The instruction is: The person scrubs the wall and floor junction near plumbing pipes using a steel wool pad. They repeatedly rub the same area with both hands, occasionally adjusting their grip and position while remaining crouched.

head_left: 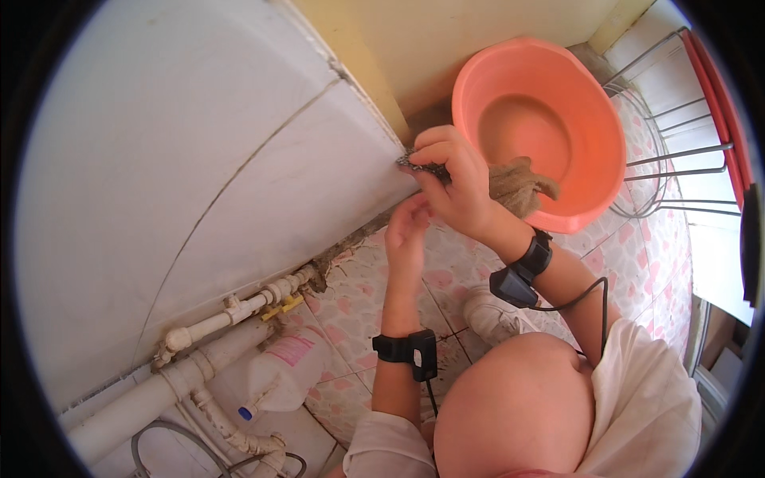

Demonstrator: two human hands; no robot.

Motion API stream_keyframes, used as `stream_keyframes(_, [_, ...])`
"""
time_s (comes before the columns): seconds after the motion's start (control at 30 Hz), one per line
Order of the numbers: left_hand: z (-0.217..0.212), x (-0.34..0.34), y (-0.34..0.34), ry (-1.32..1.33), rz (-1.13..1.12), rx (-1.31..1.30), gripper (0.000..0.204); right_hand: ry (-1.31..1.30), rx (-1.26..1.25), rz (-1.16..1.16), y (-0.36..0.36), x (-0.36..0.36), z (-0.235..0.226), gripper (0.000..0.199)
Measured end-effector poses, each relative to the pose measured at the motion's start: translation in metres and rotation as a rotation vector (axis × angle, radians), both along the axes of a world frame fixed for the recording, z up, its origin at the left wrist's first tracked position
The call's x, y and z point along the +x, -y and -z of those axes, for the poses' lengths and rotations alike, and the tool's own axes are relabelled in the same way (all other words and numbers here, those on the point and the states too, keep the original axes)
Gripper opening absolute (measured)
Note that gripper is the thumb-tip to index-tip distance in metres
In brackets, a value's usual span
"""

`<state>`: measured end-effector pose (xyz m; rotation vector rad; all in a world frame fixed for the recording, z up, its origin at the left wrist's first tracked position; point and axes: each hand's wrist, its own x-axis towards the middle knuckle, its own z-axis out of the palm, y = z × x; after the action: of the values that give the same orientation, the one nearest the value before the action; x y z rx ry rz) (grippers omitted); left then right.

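Observation:
My right hand (458, 179) is closed on a dark grey, speckled scouring pad (412, 162). It presses the pad to the edge of the white tiled wall (263, 143), near the corner with a yellow wall. Just below it, my left hand (408, 227) is raised with loosely bent fingers, their tips close to the right hand's palm side. No object shows in the left hand, and its fingertips are partly hidden. Behind my right wrist, a wrinkled brown cloth (522, 185) lies over the near rim of an orange basin (594, 195).
White pipes (215, 315) with a yellow valve handle (283, 307) run along the wall's foot. Beside them a white plastic bottle (283, 370) with a blue cap lies on the patterned tile floor (351, 319). A wire rack (677, 167) stands right. My bent knee and shoe are close below.

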<state>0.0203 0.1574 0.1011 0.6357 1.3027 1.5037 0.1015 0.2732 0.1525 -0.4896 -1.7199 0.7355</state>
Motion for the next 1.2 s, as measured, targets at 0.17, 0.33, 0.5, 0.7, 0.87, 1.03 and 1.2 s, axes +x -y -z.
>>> stream_keyframes(0.17, [0.001, 0.003, -0.006, 0.038, -0.005, 0.040, 0.030, -0.024, -0.115, -0.104, -0.004, 0.002, -0.009, 0.029])
stream_keyframes(0.33, [-0.006, 0.008, -0.011, 0.058, -0.042, 0.079, 0.028, 0.013, -0.162, -0.060, 0.005, 0.007, -0.011, 0.025])
stream_keyframes(0.5, [-0.021, 0.012, -0.011, 0.114, -0.061, 0.076, 0.028, 0.080, -0.297, -0.124, 0.010, 0.010, -0.008, 0.023])
stream_keyframes(0.7, [-0.032, 0.011, -0.013, 0.109, -0.016, 0.125, 0.028, -0.010, -0.135, 0.025, 0.007, 0.004, -0.009, 0.027])
stream_keyframes(0.87, [-0.037, 0.010, -0.014, 0.079, -0.008, 0.111, 0.025, 0.090, -0.045, 0.005, 0.005, 0.002, -0.007, 0.033])
stream_keyframes(1.03, [-0.041, 0.013, -0.016, 0.066, -0.064, 0.044, 0.023, 0.087, -0.101, -0.067, 0.004, 0.001, 0.002, 0.036])
stream_keyframes(1.2, [-0.039, 0.013, -0.016, 0.040, -0.116, 0.060, 0.021, 0.076, -0.197, -0.145, 0.005, 0.005, 0.005, 0.033])
